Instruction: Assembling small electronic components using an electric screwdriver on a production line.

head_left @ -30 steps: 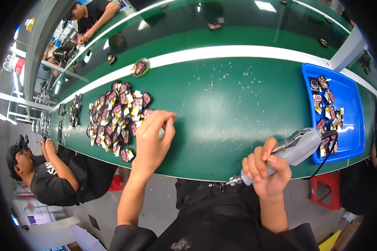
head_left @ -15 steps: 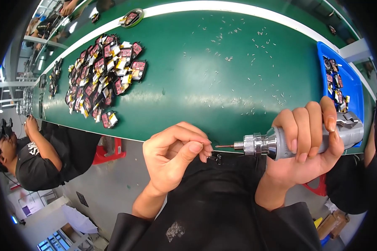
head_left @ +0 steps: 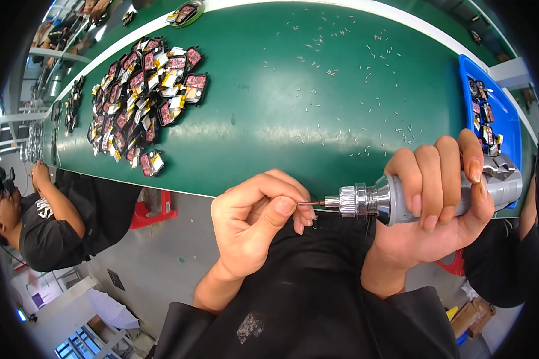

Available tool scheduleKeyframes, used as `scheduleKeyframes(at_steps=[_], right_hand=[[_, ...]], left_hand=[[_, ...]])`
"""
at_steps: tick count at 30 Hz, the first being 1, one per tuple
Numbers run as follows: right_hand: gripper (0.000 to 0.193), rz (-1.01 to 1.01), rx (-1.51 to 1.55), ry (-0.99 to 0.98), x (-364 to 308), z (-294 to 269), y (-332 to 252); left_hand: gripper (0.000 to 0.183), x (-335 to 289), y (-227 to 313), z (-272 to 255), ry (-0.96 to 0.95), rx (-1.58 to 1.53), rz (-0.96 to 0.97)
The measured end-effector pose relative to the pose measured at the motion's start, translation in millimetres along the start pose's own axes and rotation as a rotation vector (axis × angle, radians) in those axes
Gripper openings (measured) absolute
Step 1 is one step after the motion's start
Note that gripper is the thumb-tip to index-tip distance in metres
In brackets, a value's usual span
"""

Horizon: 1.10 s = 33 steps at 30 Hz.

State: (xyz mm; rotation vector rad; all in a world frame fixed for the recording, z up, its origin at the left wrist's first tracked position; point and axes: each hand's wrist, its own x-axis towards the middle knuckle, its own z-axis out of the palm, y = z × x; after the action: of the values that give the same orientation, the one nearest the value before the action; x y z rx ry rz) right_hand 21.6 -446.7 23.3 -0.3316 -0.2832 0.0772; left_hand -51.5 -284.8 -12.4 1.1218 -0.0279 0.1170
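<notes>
My right hand (head_left: 431, 197) is wrapped around a grey electric screwdriver (head_left: 390, 200) with a ribbed silver chuck, held level and pointing left. Its thin copper-coloured bit (head_left: 313, 203) reaches the pinched fingertips of my left hand (head_left: 248, 221). Thumb and forefinger are pressed together there; whatever sits between them is too small to make out. Both hands are just off the near edge of the green worktable (head_left: 233, 158), above my dark apron. Small pale screw-like pieces (head_left: 331, 72) lie scattered across the tabletop beyond my hands.
At left is a heap of small black cases (head_left: 141, 99) with pinkish boards and white packs; one case (head_left: 152, 163) lies nearer the edge. A blue tray (head_left: 512, 116) with several units stands right. A round dish (head_left: 185, 13) is far left. Another person (head_left: 72, 221) sits left.
The screwdriver bit and my left fingertips have come together, where a small gap was before. The screwdriver has shifted slightly left, my left hand slightly right. The view has tilted a little.
</notes>
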Motion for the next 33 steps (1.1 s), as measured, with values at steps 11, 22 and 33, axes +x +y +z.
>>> scheduleKeyframes(at_steps=[11,22,33], right_hand=[[0.012,0.037,-0.097,-0.064,-6.2,-1.2,-10.4],[0.008,-0.005,-0.008,-0.011,1.6,-11.1,-5.0],[0.012,-0.011,-0.081,0.246,-15.0,-27.0,3.8]], left_hand=[[0.008,-7.4,1.3,14.0,0.083,0.463,0.148],[0.012,15.1,4.9,2.6,-0.114,0.796,0.355],[0.025,142.3,128.2,-142.8,0.413,1.335,0.376]])
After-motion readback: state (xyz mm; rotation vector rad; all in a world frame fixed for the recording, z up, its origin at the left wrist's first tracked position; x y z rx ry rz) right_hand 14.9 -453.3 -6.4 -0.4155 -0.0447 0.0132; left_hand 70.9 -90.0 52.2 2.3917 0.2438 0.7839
